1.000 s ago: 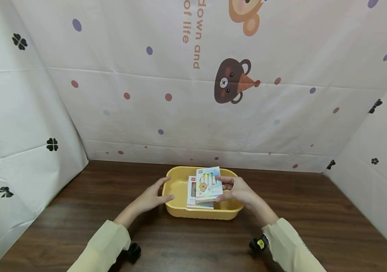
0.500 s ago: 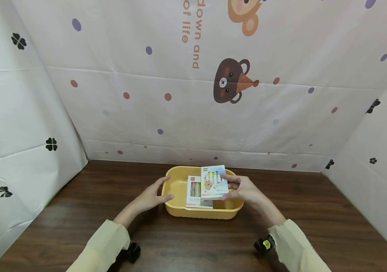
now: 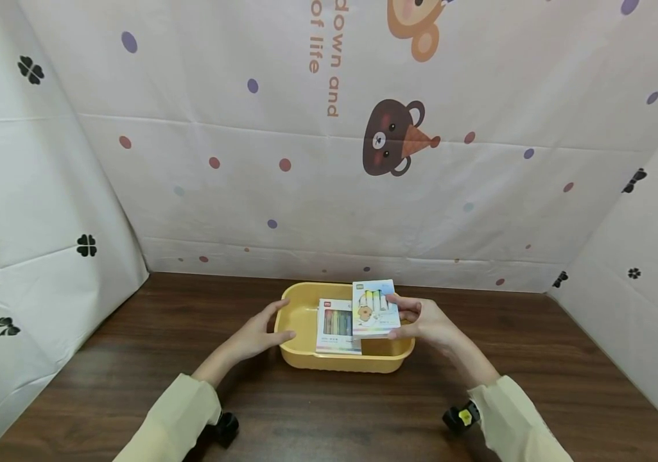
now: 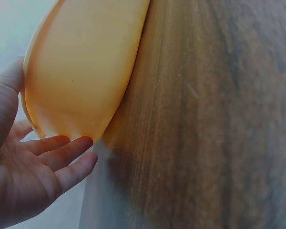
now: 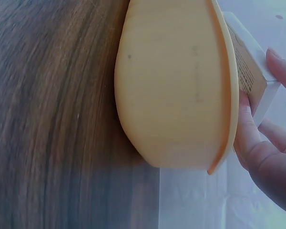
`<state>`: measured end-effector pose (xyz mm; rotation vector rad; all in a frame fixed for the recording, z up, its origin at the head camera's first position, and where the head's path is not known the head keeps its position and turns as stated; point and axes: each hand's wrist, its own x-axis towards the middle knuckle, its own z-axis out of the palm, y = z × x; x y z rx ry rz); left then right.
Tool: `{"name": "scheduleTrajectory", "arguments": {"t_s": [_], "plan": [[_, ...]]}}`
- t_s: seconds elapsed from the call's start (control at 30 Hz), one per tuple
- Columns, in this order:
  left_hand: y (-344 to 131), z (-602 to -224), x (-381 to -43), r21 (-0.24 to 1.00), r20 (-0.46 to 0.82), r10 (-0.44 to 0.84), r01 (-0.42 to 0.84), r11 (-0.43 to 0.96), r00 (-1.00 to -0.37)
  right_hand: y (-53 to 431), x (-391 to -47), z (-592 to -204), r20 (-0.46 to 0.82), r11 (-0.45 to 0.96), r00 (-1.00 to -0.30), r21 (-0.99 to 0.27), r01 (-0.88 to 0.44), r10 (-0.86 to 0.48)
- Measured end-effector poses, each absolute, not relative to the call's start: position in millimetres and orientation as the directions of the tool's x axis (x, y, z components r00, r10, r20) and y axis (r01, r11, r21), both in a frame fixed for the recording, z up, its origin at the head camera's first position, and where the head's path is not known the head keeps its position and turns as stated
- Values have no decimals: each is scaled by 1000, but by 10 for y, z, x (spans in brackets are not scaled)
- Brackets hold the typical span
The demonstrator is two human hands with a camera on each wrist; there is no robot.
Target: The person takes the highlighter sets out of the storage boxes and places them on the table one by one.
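Note:
My right hand [image 3: 431,322] pinches a white marker box [image 3: 373,309] by its right side, thumb at the lower edge and fingers above. Its front shows printed markers and a bear. It is tilted over the right part of a yellow plastic basin [image 3: 340,363], close above the rim in the right wrist view. A second white box [image 3: 337,330], with a window showing coloured sticks, leans inside the basin, its right side partly covered. At the basin's left end, my left hand [image 3: 255,332] spreads around the corner; thumb and fingertips touch the rim and outer wall [image 4: 81,71].
The basin stands on a dark wood table [image 3: 317,417] near its back edge. Behind it hangs a white printed cloth [image 3: 236,192], with further white cloth at both sides. Each wrist wears a black camera strap [image 3: 461,416].
The right hand has moved right with the marker box, uncovering more of the second box and its window. The left hand and the basin stay where they were.

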<state>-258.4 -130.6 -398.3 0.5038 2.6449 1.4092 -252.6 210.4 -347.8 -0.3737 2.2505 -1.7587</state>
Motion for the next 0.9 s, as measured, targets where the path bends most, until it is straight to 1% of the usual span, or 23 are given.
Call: {"name": "scheduleTrajectory", "arguments": {"t_s": [0.43, 0.9], "plan": [[-1309, -3978, -2579, 820, 67, 336, 244, 517, -939, 2236, -2500, -3458, -42, 219, -925, -975, -45, -378], [-1308, -3974, -2576, 826, 59, 332, 233, 514, -941, 2377, -2468, -3415, -50, 221, -931, -975, -33, -361]]}}
